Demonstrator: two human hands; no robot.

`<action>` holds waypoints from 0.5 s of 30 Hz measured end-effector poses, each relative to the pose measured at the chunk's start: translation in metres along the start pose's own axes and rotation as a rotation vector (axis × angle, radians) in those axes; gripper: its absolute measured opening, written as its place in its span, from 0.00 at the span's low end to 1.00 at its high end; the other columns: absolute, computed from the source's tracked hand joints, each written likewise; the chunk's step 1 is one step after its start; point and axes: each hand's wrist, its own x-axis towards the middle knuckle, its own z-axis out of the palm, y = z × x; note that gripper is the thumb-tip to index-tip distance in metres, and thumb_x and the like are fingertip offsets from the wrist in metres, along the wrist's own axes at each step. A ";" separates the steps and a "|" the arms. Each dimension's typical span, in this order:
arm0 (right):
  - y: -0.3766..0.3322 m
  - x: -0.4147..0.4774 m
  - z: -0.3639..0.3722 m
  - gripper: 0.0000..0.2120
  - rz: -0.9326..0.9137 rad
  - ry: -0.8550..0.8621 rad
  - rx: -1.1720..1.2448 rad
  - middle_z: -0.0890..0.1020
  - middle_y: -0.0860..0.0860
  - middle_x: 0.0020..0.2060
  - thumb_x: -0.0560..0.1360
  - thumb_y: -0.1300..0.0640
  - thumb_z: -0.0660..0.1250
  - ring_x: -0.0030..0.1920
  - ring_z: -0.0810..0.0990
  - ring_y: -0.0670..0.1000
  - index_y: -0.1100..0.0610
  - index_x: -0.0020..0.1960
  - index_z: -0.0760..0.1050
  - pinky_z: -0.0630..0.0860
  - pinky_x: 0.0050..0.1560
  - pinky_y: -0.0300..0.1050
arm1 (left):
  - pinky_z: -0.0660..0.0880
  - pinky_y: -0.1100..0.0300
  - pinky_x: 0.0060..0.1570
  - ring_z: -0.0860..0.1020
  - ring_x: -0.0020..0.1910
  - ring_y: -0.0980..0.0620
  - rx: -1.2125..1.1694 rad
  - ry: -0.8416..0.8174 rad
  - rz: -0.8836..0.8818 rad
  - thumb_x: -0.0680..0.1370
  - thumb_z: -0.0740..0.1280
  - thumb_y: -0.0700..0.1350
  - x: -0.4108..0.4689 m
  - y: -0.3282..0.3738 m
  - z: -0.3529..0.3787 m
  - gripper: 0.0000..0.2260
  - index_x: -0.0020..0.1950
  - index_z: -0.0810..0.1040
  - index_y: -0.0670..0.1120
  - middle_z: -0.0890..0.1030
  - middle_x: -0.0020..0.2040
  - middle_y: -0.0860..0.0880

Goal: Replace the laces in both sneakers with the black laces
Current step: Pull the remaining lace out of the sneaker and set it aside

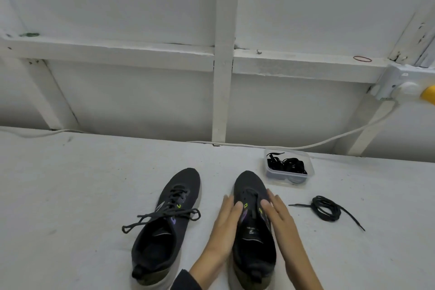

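The table point(70, 195) holds two black sneakers, toes pointing away. The left sneaker point(181, 186) is fully laced, with a tied bow spread across its tongue. The right sneaker point(249, 183) sits just beside it, and its eyelets look mostly bare, though the frame is too soft to be sure. The left hand point(227, 221) and right hand point(280, 216) flank this shoe, one on each side. The fingers lie straight against the upper, touching it and gripping nothing.

The step in hand seems to be readying the right sneaker for relacing. To do it well, steady the shoe with one hand, spread the tongue flat, and start a fresh lace at the toe-end eyelets with both ends even. Then cross upward without twisting.

A clear tub point(310, 168) stands near the table's far edge, beyond the right sneaker and apart from it. Inside lies a tangle of black laces point(287, 165), one end draped toward the rim. A loose lace point(326, 211) lies coiled on the table right of the hands; I cannot tell whether it is old or new
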 end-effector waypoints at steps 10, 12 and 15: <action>-0.030 -0.041 0.095 0.29 -0.008 -0.260 0.247 0.70 0.33 0.68 0.65 0.38 0.70 0.69 0.66 0.32 0.31 0.66 0.70 0.64 0.64 0.34 | 0.63 0.78 0.55 0.67 0.69 0.64 0.077 0.414 0.297 0.82 0.58 0.48 -0.030 0.032 -0.139 0.15 0.68 0.74 0.54 0.73 0.67 0.61; -0.023 -0.044 0.123 0.30 0.050 -0.254 0.229 0.67 0.35 0.70 0.68 0.35 0.67 0.71 0.63 0.37 0.33 0.70 0.65 0.61 0.67 0.38 | 0.64 0.73 0.57 0.70 0.68 0.61 0.059 0.442 0.220 0.83 0.57 0.48 -0.030 0.013 -0.158 0.13 0.65 0.76 0.54 0.76 0.65 0.59; -0.005 -0.045 0.154 0.35 0.104 -0.202 0.290 0.68 0.37 0.71 0.69 0.28 0.64 0.72 0.65 0.40 0.39 0.73 0.64 0.62 0.73 0.45 | 0.70 0.70 0.53 0.74 0.64 0.59 -0.005 0.405 0.094 0.84 0.56 0.48 -0.032 -0.009 -0.166 0.13 0.61 0.79 0.53 0.79 0.62 0.58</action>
